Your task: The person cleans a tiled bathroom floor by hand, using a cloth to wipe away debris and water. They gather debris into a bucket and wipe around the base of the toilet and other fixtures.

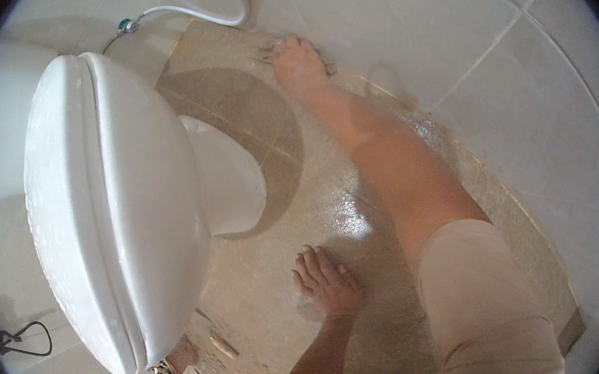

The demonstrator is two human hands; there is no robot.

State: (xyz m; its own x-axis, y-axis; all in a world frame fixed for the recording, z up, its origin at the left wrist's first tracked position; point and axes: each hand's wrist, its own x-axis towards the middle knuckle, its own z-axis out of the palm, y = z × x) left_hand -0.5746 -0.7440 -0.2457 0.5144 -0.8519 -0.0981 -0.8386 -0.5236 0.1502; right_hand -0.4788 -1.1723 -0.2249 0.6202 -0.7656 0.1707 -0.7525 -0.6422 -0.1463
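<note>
Right hand (328, 286) flat on wet floor (292, 188) — fingers spread, gripping nothing.
Toilet (118, 228) at 9 o'clock, near; left hand (179, 360) mostly hidden under lid — grip indeterminate.

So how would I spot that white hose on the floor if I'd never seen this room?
Start at the big white toilet on the left. Look past its far end to the pale tiled floor. There lies the thin white hose, curving in a loop, the only thing with a small green-blue fitting at its end.

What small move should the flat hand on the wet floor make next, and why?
Probably a short sweep of the right hand toward the toilet base: its palm lies flat and empty on the glistening beige floor, beside that base.
</note>
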